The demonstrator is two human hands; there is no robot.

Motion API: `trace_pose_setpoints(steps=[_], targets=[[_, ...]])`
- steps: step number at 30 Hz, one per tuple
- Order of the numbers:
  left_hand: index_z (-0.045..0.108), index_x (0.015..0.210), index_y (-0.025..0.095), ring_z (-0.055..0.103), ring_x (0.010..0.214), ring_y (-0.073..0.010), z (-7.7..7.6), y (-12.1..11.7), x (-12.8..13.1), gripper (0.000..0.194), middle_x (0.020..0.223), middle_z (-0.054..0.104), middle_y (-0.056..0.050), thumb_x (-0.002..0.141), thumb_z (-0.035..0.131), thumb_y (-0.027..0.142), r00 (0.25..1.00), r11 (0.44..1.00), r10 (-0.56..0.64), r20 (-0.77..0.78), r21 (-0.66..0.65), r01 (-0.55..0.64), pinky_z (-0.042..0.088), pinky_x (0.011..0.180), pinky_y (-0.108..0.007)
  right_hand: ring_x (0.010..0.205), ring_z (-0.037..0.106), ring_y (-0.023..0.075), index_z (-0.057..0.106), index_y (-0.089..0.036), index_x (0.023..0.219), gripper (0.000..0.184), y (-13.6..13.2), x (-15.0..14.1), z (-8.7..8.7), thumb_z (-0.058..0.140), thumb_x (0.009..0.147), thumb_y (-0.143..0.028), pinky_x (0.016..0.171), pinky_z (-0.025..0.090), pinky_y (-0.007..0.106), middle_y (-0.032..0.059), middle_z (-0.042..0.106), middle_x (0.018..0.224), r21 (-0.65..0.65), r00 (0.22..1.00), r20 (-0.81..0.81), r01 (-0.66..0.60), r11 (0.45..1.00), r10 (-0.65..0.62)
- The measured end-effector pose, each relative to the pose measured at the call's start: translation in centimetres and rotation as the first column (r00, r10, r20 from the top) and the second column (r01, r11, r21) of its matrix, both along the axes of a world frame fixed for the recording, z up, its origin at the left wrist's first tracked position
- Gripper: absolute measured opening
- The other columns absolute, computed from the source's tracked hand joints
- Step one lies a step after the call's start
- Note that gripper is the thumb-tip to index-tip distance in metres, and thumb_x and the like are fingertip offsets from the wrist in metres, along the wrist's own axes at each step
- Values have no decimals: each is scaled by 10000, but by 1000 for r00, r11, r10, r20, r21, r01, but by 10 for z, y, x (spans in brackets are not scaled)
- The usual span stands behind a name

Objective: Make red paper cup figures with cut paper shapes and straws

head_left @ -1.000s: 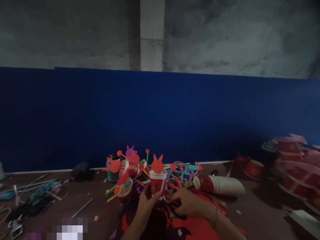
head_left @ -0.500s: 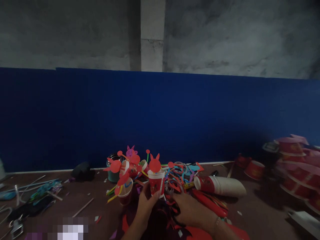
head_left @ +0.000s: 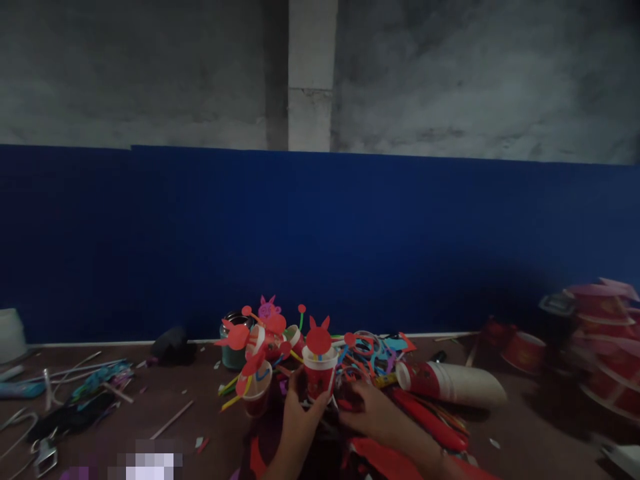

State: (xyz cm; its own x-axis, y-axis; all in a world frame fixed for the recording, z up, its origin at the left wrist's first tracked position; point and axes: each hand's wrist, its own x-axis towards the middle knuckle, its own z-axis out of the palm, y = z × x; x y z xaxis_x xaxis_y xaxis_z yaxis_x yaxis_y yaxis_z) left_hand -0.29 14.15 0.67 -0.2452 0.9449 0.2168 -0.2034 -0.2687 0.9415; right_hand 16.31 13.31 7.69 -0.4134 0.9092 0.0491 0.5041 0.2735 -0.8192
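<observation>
Teal and rounded, a jar (head_left: 230, 357) stood left of the held cup (head_left: 317, 383); nearer came an open paper cup (head_left: 257, 403). And there, red-and-white paper, a flat two-eared cutout (head_left: 319, 339) above its rim, the held cup sat in the left hand's (head_left: 299, 415) grasping fingers! Right of it, the right hand's (head_left: 373, 412) fingers curled, contents unclear; beyond lay a long, ridged cup stack (head_left: 463, 385).

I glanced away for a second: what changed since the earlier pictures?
The view shifted, so everything sits slightly right and lower. The cup tipped its mouth toward the wearer. The scissors at the right hand are no longer clear; release can't be confirmed. The left hand kept its hold.
</observation>
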Motion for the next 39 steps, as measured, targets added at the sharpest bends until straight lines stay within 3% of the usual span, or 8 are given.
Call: trace_pose_setpoints(steps=[4, 9, 14, 17, 21, 28, 34, 39], targets=[[589, 1062, 160, 579, 1095, -330, 5, -4, 3, 604, 1111, 657, -140, 540, 789, 388, 1000, 1000, -13, 2, 13, 13, 458, 925, -402, 976, 631, 256, 542, -153, 1112, 477, 10, -23, -7, 667, 676, -302, 866, 487, 367, 98, 682, 1060, -12, 943, -296, 158, 987, -155], [575, 1131, 176, 527, 1170, -323, 5, -5, 4, 581, 1193, 621, -143, 617, 756, 378, 998, 998, -56, -7, 12, 56, 446, 945, -393, 946, 646, 273, 569, -159, 1011, 408, 26, -35, -16, 670, 648, -313, 856, 495, 387, 102, 696, 1005, 18, 886, -363, 315, 949, -288], [571, 1148, 173, 515, 1181, -314, -10, -1, 2, 499, 1225, 598, -152, 692, 669, 351, 1000, 1000, -2, 20, 16, 1, 414, 971, -397, 888, 665, 267, 551, -134, 995, 410, 52, -42, 13, 637, 690, -395, 792, 520, 373, 115, 708, 958, 31, 849, -407, 381, 924, -336], [623, 1001, 163, 596, 1033, -320, -14, 2, 4, 409, 1070, 657, -152, 628, 655, 327, 995, 994, 100, 24, -40, -99, 457, 891, -399, 851, 668, 246, 554, -133, 996, 395, 69, -60, 36, 608, 720, -410, 730, 528, 343, 108, 708, 953, 103, 865, -374, 397, 912, -335], [646, 840, 191, 634, 831, -269, -9, 1, 4, 247, 855, 680, -101, 613, 600, 277, 995, 994, 98, -34, -41, -100, 486, 762, -352, 830, 657, 243, 587, -147, 925, 341, 89, -93, 51, 644, 691, -387, 752, 503, 339, 90, 707, 900, 173, 898, -312, 376, 911, -311], [624, 804, 203, 629, 772, -250, -12, 4, 3, 186, 795, 682, -77, 632, 566, 244, 997, 999, 46, -67, -8, -47, 476, 715, -326, 893, 646, 249, 486, -153, 1105, 482, 104, -129, 37, 653, 703, -362, 786, 475, 337, 100, 689, 949, 258, 911, -196, 406, 877, -364], [627, 812, 204, 626, 742, -228, -13, 5, 5, 180, 798, 685, -64, 646, 564, 237, 999, 1000, 27, -43, -10, -28, 477, 678, -303, 1126, 540, 321, 557, -100, 1097, 474, 109, -128, 23, 647, 719, -370, 959, 398, 409, 189, 613, 1158, 363, 919, -109, 393, 845, -380], [617, 809, 211, 634, 691, -218, -7, 2, 7, 169, 751, 673, -52, 657, 583, 277, 999, 999, 6, 36, -44, -4, 492, 638, -303, 1124, 540, 315, 540, -92, 1171, 516, 109, -125, 15, 623, 743, -367, 972, 407, 414, 172, 610, 1152, 438, 922, -89, 376, 817, -376]])
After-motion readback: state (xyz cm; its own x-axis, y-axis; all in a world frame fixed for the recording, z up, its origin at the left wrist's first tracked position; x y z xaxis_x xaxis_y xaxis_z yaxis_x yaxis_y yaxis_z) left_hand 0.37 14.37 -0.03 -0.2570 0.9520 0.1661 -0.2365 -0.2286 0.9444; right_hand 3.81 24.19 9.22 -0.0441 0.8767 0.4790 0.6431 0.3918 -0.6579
